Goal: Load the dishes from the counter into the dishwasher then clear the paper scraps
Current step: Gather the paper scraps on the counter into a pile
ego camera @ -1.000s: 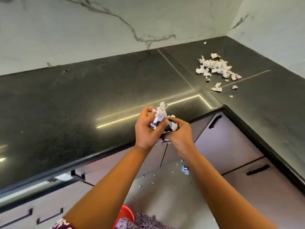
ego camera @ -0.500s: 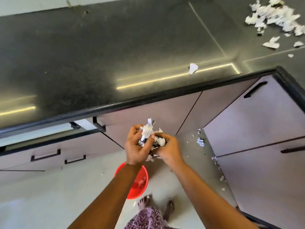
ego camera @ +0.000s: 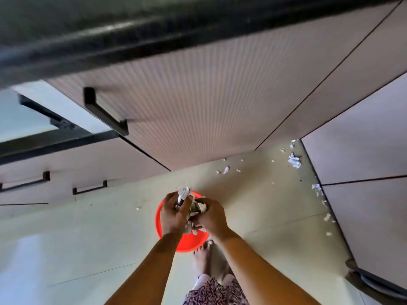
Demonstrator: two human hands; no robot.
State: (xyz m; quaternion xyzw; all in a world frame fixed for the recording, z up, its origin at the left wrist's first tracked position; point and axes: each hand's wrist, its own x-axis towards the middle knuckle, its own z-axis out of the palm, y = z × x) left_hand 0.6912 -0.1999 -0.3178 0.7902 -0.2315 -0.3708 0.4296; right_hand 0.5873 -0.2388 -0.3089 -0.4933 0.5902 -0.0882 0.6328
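My left hand (ego camera: 172,213) and my right hand (ego camera: 211,215) together grip a crumpled bundle of white paper scraps (ego camera: 184,193). Both hands hover directly over a red bucket (ego camera: 186,242) that stands on the pale floor. The hands hide most of the bucket's opening. More torn paper scraps (ego camera: 294,160) lie scattered on the floor to the right, along the cabinet base. The black counter edge (ego camera: 154,29) runs across the top of the view, and its top surface is out of sight.
Ribbed pinkish cabinet fronts (ego camera: 209,102) with black bar handles (ego camera: 103,111) fill the upper view. A partly open drawer (ego camera: 55,119) juts out at the left. My bare foot (ego camera: 203,254) stands just right of the bucket. A dark rounded object (ego camera: 378,282) sits at the lower right.
The view has tilted down from the counter to the floor. Both hands have carried the paper bundle down from counter height to just above the red bucket.
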